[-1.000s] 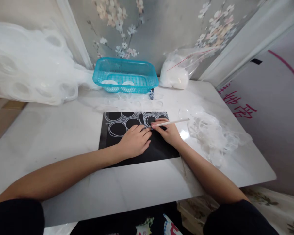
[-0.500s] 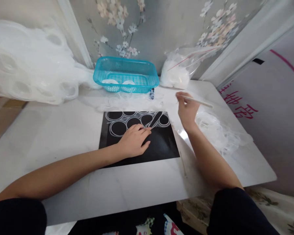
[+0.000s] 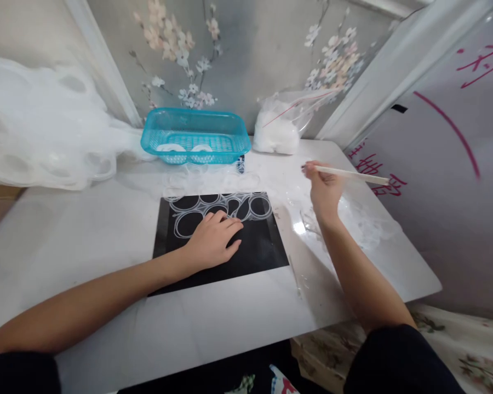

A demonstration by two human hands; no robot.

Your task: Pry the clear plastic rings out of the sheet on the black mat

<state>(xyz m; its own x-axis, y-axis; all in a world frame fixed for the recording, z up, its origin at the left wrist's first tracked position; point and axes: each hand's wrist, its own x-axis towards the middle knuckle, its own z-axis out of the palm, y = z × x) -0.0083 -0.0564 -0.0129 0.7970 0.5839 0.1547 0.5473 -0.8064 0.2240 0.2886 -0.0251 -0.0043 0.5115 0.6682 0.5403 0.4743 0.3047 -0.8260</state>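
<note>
Black mat (image 3: 254, 251) in the middle of the white surface (image 3: 107, 241) is my landmark here. A clear film (image 3: 213, 207) cut with rings lies across the mat's far half, and my left hand (image 3: 211, 241) rests flat on it, fingers together and lightly spread at the tips, pressing the film's near edge down. My right hand (image 3: 324, 189) is off the mat, raised to its right and a little beyond its far corner, pinching a thin white stick (image 3: 353, 174) between thumb and fingers. The stick's long axis runs nearly level, left to right, its free end pointing away from the mat. So the film lies to the left of the right hand and nearer to me, and the left hand is the closer one, already on it.

Beyond the mat stands a teal basket (image 3: 195, 134) with two pale discs in it; right of that, a clear bag (image 3: 277, 128) of white stuff. A heap of clear scraps (image 3: 365, 224) lies right of the mat, hard to separate from the glare. I cannot tell whether anything hangs from the stick's tip. A big white bundle (image 3: 41, 131) sits far left, cut off.
</note>
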